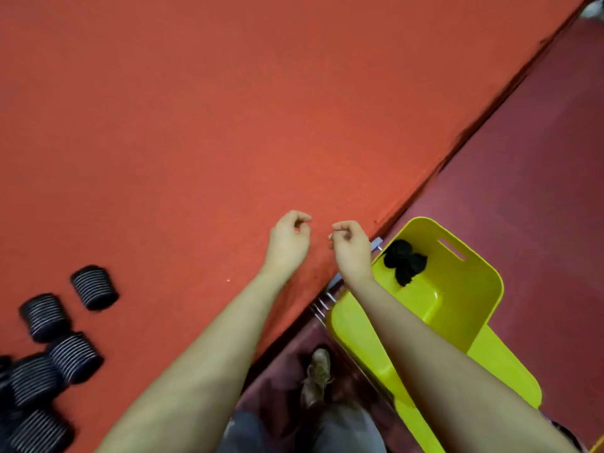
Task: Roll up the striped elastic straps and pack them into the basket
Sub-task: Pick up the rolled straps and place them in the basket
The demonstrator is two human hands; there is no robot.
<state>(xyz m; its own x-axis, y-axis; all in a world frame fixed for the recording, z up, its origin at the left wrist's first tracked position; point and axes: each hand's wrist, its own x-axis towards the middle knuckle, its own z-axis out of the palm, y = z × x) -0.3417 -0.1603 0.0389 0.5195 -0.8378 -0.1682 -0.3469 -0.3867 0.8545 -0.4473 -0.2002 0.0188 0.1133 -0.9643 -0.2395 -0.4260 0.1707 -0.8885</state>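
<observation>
Here, in the one view from the head, both bare hands hang side by side over the red table, near its edge. The left hand has its fingers curled in with the thumb near the fingertips, and it holds nothing. The right hand looks the same, fingers curled and holding nothing. The two hands are near each other but do not touch. At about four o'clock from the hands, below the table edge, sits the yellow basket. Inside it, near the top end, lie some rolled dark straps; the picture is too blurry to count them. At about eight o'clock from the hands, in the bottom left corner of the table, is a bunch of black straps with thin white stripes. One strap lies a bit apart from the bunch, closest to the hands. Down at six o'clock a shoe stands on the dark red floor.
</observation>
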